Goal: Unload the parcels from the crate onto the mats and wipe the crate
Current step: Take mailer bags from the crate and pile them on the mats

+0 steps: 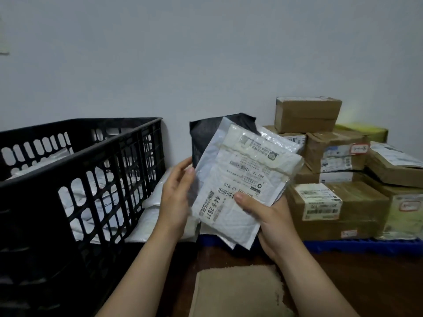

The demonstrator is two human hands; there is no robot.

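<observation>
- On my left, the crate (80, 155) has white parcels (39, 167) in it, so unloading is not finished. Wiping it now would only smear round them.
- At right, the boxes (334, 202) are piled high on the blue mat (354, 247), some of them askew. If I set more on top, I judge the pile could slide toward me.
- Beside the crate, loose parcels (155, 202) lie in a slack heap. Anything tossed there may skid off the slick plastic.
- At the bottom, the cloth (238, 291) lies flat. A dropped parcel could land on it and drag it.
- In the air at the centre, between crate and boxes, the mailers (240, 179) make a fanned bundle, with a white one in front and more white and a black one behind. They look smooth, so a back one could slip out without my seeing it.
- My left hand (176, 193) holds the bundle's left edge with its fingers curled there. My right hand (270, 223) grips the lower corner, thumb pressed on the label. Loosening either before the bundle is over the mat risks spilling the fan.
</observation>
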